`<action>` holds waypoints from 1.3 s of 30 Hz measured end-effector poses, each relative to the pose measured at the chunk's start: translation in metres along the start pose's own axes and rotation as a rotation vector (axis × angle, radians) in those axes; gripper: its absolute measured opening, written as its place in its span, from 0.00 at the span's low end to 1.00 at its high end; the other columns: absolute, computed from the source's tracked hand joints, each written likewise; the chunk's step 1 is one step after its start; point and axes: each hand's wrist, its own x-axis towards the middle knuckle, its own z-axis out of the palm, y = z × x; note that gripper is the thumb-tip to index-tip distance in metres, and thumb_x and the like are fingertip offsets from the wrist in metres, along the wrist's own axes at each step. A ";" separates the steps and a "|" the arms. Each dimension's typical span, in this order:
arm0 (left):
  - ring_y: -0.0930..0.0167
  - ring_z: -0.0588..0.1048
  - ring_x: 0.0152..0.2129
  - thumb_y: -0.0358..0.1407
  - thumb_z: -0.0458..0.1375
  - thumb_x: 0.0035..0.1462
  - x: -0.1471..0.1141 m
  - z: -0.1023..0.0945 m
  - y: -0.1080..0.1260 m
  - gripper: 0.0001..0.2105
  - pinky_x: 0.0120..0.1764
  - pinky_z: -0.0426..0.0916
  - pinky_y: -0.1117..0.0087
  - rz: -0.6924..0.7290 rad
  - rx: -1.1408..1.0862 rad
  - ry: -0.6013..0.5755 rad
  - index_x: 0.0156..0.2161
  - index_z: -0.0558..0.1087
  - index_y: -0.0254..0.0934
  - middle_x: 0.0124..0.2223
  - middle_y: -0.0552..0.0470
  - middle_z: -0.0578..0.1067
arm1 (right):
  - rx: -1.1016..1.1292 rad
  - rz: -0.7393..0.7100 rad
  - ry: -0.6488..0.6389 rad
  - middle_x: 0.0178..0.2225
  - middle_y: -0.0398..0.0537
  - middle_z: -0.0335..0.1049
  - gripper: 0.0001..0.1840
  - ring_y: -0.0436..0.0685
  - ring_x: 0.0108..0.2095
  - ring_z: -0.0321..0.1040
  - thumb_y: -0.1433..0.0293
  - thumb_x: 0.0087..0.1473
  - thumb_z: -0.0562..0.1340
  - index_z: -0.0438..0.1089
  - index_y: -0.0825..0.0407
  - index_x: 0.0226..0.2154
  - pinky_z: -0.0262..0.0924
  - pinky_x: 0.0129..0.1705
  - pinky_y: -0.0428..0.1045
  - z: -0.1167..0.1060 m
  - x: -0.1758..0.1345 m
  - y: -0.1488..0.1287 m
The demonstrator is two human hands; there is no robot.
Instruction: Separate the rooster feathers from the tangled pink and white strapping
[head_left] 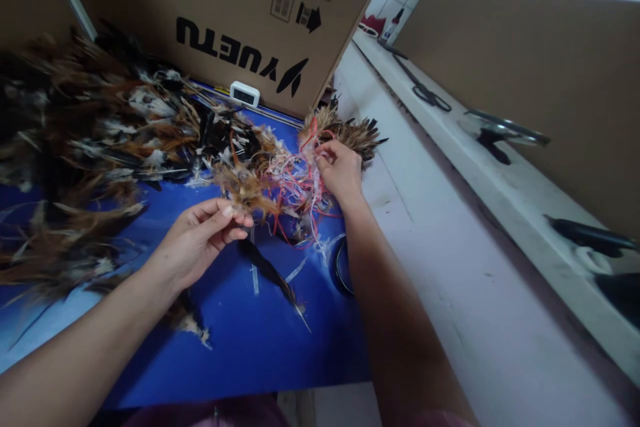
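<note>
My left hand (207, 233) is closed in a pinch on a small bunch of brown feathers (245, 188), whose tips fan out away from me. Further right, my right hand (340, 170) pinches at a tangled pile of red and white strings (300, 180). Which strand lies between its fingertips I cannot make out. Behind that hand lies a bundle of light brown feathers (357, 137). A single dark feather (270, 273) rests on the blue tabletop (240, 347) below my left hand.
Loose brown, black and white feathers (110, 127) heap up across the left. A large cardboard box (225, 7) stands behind, with a small white digital meter (245, 93) at its foot. A dark round object (343, 267) sits beside my right forearm. A white ledge (480, 173) runs along the right.
</note>
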 end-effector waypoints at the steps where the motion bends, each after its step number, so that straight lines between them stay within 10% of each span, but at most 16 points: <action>1: 0.73 0.78 0.26 0.32 0.72 0.39 0.000 0.000 0.000 0.08 0.28 0.74 0.82 -0.001 -0.002 0.004 0.24 0.77 0.32 0.28 0.47 0.80 | -0.010 0.013 -0.005 0.31 0.46 0.72 0.09 0.55 0.32 0.67 0.76 0.47 0.58 0.73 0.53 0.32 0.60 0.40 0.49 0.004 0.005 0.004; 10: 0.73 0.78 0.26 0.32 0.72 0.39 0.001 -0.001 0.001 0.09 0.27 0.74 0.81 -0.010 -0.016 0.029 0.25 0.77 0.31 0.28 0.45 0.80 | -0.131 -0.122 0.090 0.44 0.55 0.67 0.14 0.62 0.46 0.63 0.78 0.49 0.57 0.72 0.53 0.39 0.58 0.51 0.57 0.013 -0.011 -0.008; 17: 0.72 0.78 0.25 0.31 0.71 0.40 0.002 -0.001 0.001 0.08 0.27 0.74 0.81 0.004 -0.031 0.036 0.25 0.77 0.32 0.27 0.47 0.80 | -0.169 -0.211 -0.453 0.37 0.50 0.74 0.16 0.57 0.44 0.67 0.81 0.51 0.54 0.76 0.53 0.33 0.58 0.50 0.50 0.039 -0.026 -0.025; 24: 0.74 0.78 0.23 0.32 0.71 0.40 0.005 -0.004 0.002 0.07 0.27 0.74 0.81 0.004 -0.016 0.020 0.25 0.77 0.33 0.27 0.48 0.80 | -0.287 -0.058 -0.423 0.44 0.62 0.70 0.10 0.64 0.47 0.64 0.69 0.55 0.60 0.75 0.57 0.36 0.57 0.51 0.57 0.057 -0.023 -0.017; 39: 0.73 0.78 0.26 0.33 0.71 0.40 0.005 -0.006 -0.001 0.09 0.28 0.74 0.81 0.019 -0.017 0.024 0.26 0.77 0.32 0.28 0.48 0.80 | 0.173 0.093 -0.284 0.28 0.44 0.73 0.07 0.52 0.31 0.68 0.72 0.51 0.57 0.71 0.54 0.27 0.61 0.37 0.47 0.040 -0.018 0.001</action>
